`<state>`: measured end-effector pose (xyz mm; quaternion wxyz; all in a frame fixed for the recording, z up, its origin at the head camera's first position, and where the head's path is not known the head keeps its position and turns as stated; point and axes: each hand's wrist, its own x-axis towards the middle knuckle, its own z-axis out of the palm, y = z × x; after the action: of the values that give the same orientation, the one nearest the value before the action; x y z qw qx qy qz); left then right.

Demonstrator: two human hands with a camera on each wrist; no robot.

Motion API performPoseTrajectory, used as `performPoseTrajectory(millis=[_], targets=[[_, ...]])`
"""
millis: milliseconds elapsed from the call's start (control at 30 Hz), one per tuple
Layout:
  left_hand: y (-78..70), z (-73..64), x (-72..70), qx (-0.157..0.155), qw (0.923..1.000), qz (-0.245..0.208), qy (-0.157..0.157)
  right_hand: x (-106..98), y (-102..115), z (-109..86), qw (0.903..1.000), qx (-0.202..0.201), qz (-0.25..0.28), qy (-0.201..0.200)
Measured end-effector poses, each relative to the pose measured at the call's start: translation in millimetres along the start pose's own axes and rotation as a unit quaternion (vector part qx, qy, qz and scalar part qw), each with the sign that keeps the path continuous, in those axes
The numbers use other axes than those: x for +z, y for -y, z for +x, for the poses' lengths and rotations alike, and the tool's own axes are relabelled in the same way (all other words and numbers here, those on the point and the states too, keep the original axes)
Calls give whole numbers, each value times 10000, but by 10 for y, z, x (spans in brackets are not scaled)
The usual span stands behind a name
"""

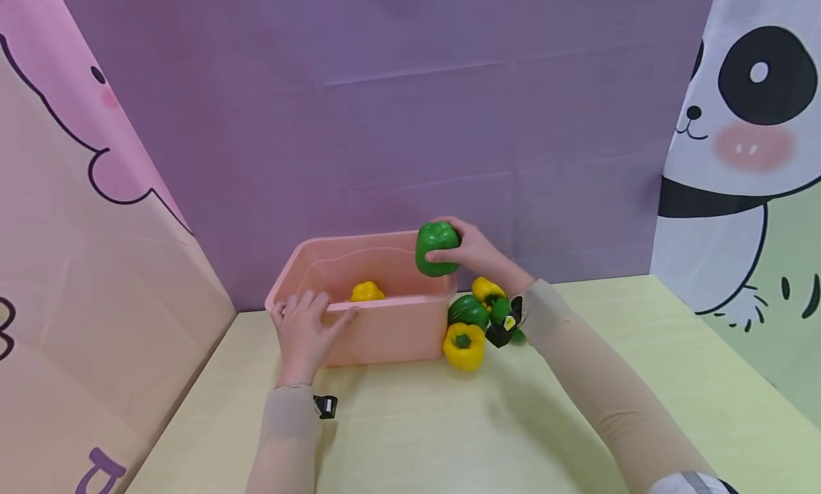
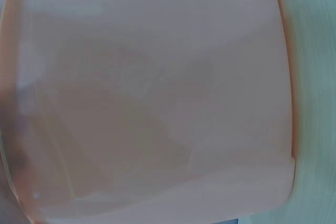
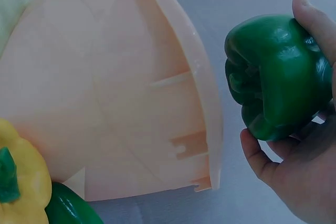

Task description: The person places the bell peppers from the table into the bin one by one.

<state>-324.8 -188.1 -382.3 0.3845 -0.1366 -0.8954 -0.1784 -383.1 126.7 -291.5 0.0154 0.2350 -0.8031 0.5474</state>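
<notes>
Clock centred on the bin, head view. Right hand (image 1: 467,248) is gripping a green pepper (image 1: 431,257), thumb lying across the near side, fingers curling around behind; hand is spreading only as wide as the pepper. Pepper is hanging at 2 o'clock, by the bin's far corner; right wrist view is showing it apart from the rim. Can't tell if it's hanging fully over the inside.

Left hand (image 1: 304,337) is gripping the near rim of the pink bin (image 1: 385,337) at 8 o'clock: fingers bending over the edge, thumb splaying out along the front. Left wrist view is mostly showing bin wall, so finger detail isn't coming through there.

One yellow pepper (image 1: 367,291) is lying inside the bin, only its top showing. Outside, pile is sitting against the bin's side: front yellow pepper (image 1: 465,354) at 4 o'clock, stem facing the camera; dark green pepper (image 1: 467,311) at 3, just behind it; rear yellow pepper (image 1: 485,289) also at 3, farther out. More green is peeking out around the right wrist camera (image 1: 500,334), too covered to identify.

Everything is resting on a pale table (image 1: 410,430); purple backdrop (image 1: 410,109) is filling 12 o'clock, panda print (image 1: 757,145) is showing at 2.
</notes>
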Motion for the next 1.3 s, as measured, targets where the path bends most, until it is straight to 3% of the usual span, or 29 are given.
performPoseTrajectory(millis=[567, 767, 1033, 1300], targets=[[-8, -1, 3, 47, 10000, -50, -70, 164, -39, 18, 9990, 212, -295, 271], [-8, -12, 0, 34, 10000, -17, -55, 220, -62, 14, 9987, 99, -348, 359], [-18, 0, 2, 9, 10000, -54, -47, 288, -140, 68, 9956, -241, -837, 341], [-13, -12, -8, 7, 10000, 28, -41, 382, -195, 41, 9956, -55, -816, 453]])
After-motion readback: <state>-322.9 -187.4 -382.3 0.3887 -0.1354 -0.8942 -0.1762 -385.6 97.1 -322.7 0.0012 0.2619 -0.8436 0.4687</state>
